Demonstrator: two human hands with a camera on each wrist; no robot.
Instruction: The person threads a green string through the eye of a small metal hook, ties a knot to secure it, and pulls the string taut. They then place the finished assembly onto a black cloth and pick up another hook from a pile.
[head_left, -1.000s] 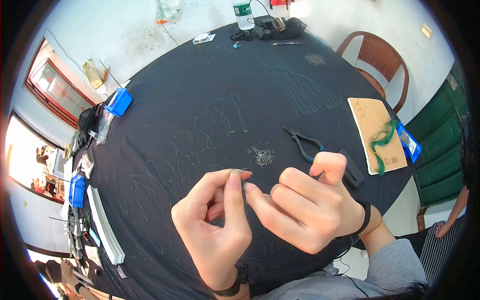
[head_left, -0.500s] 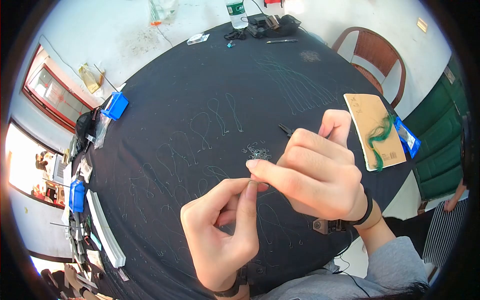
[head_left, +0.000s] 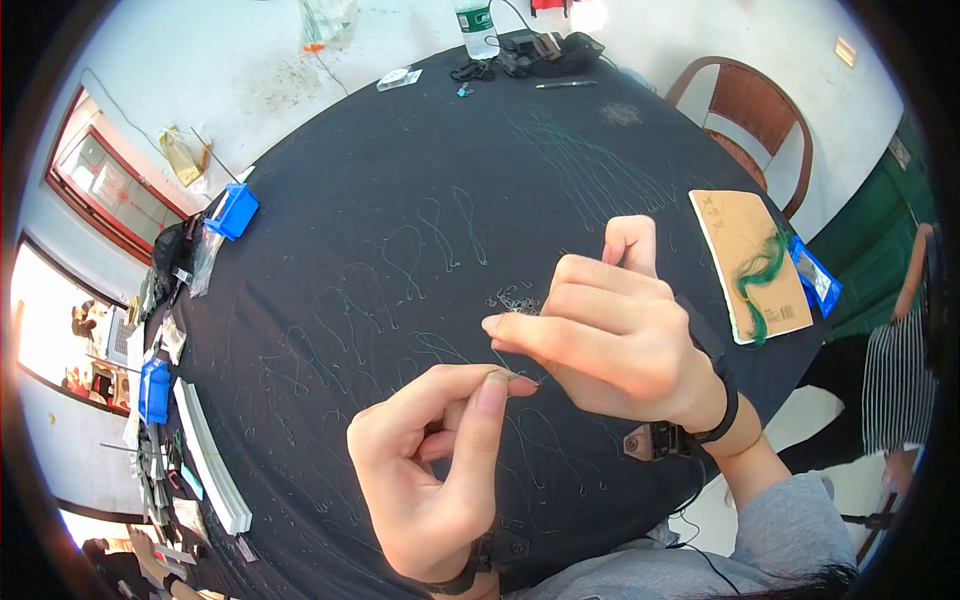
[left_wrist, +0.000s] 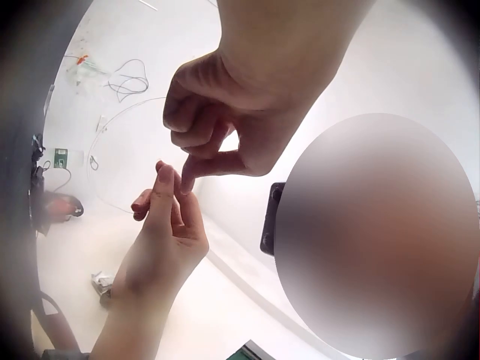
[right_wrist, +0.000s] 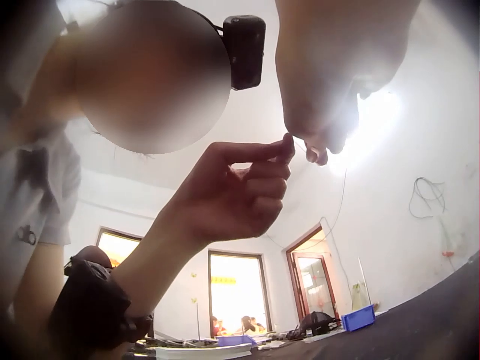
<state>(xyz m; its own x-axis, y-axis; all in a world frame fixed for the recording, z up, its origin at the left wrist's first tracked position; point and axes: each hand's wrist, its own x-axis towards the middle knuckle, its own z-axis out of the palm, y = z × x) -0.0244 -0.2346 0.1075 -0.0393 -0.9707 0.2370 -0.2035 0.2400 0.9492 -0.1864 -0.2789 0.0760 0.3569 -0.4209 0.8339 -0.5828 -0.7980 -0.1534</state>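
In the head view my left hand (head_left: 430, 460) pinches a small fishing hook (head_left: 520, 377) between thumb and index fingertip, most of it hidden by the fingers. Just above, my right hand (head_left: 610, 340) pinches a thin fishing line (head_left: 499, 357) that runs down to the left fingertips; its other fingers curl in. Behind the right fingertips lies a pile of small hooks (head_left: 513, 299). Several loops of line with hooks at their ends, such as one loop (head_left: 403, 262), are spread over the black cloth (head_left: 330, 210).
A brown notebook (head_left: 720, 222) carrying a bundle of green line (head_left: 765, 270) lies at the right. More green lines (head_left: 585, 160) stretch across the far side. A water bottle (head_left: 478, 30) stands at the back, white strips (head_left: 212, 455) lie along the left edge. Another person (head_left: 900, 370) is at the right.
My right hand has risen from beside the left fingertips to above them, then shifted slightly left, and now covers the pliers. My left hand keeps its pinch and has shifted slightly.
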